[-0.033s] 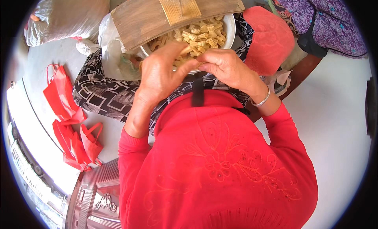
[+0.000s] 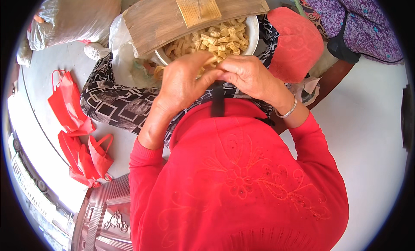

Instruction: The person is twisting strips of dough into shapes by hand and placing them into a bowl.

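My left hand point(image 2: 183, 80) and my right hand point(image 2: 247, 74) meet over the near rim of a round metal basin point(image 2: 254, 31). The fingertips of both hands are pinched together and almost touch. A pale yellow strip point(image 2: 211, 61), like tofu skin, shows at the left fingers; the rest of it is hidden by my hands. Right behind my fingers, the basin holds a heap of knotted yellow tofu-skin pieces point(image 2: 225, 37). A curved brown wooden board point(image 2: 151, 24) lies across the basin's far side, with a lighter wood block point(image 2: 196, 9) on it.
A clear plastic bag point(image 2: 123, 43) sits left of the basin, and a larger filled one point(image 2: 78, 17) lies farther left. Red bags point(image 2: 69, 104) are on the floor at left. A red cushion-like thing point(image 2: 296, 43) is at right, near purple patterned cloth point(image 2: 359, 22).
My left hand has shifted slightly to the right, and the fingertips of both hands have drawn closer together. The surroundings look the same.
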A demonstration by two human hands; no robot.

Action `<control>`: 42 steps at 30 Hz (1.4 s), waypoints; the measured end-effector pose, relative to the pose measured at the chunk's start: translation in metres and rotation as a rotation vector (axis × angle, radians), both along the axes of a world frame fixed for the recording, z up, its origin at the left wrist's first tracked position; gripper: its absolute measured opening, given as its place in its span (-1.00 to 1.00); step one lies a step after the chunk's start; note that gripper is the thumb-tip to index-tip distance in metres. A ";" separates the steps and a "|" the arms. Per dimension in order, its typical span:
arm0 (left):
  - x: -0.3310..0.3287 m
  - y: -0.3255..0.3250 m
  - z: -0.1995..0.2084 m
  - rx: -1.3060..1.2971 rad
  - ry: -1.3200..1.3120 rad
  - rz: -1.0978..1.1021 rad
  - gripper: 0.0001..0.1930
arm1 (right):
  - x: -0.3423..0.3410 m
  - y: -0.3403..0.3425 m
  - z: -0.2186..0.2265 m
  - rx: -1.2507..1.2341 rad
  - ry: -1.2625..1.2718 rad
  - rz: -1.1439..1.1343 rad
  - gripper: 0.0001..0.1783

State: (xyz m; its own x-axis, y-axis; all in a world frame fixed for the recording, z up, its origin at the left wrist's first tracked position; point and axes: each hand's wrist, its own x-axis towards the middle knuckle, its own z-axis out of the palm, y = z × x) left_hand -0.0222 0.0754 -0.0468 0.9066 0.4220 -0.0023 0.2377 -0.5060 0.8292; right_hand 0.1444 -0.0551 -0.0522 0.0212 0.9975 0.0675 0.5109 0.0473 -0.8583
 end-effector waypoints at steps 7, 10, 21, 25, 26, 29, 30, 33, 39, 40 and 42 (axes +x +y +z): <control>-0.014 -0.025 -0.033 -1.012 -0.060 0.017 -0.82 | -0.004 -0.017 0.009 0.037 -0.130 0.084 -0.83; -0.016 -0.025 -0.016 -0.983 -0.108 0.091 -0.74 | 0.007 -0.013 0.013 0.075 -0.134 0.016 -0.90; 0.023 -0.045 -0.036 -1.127 0.271 -0.012 -0.93 | -0.012 0.003 -0.002 0.267 -0.429 0.000 -0.75; 0.019 -0.039 -0.020 -0.946 0.286 -0.217 -0.75 | 0.019 -0.004 -0.013 0.173 -0.438 -0.180 -0.82; 0.014 -0.029 -0.017 -0.813 0.319 -0.237 -0.65 | 0.024 -0.002 -0.015 0.217 -0.413 -0.257 -0.64; 0.004 0.004 0.016 -0.269 0.144 -0.158 -0.62 | 0.021 -0.011 0.013 -0.144 -0.089 -0.247 -0.71; 0.006 0.010 0.025 -0.345 0.068 -0.125 -0.62 | 0.017 -0.016 0.022 -0.270 -0.027 -0.067 -0.78; 0.017 0.021 0.047 -0.545 0.012 -0.113 -0.58 | -0.018 -0.021 0.083 -0.269 0.612 0.266 -0.85; 0.040 -0.017 0.029 -1.160 -0.157 0.079 -0.74 | 0.001 0.021 0.028 0.129 0.494 -0.491 -0.75; 0.045 -0.022 0.015 -1.208 -0.227 0.060 -0.78 | 0.001 0.022 0.012 0.144 0.331 -0.522 -0.74; 0.050 -0.026 0.001 -1.261 -0.238 0.119 -0.79 | 0.001 0.026 -0.004 0.174 0.002 -0.572 -0.73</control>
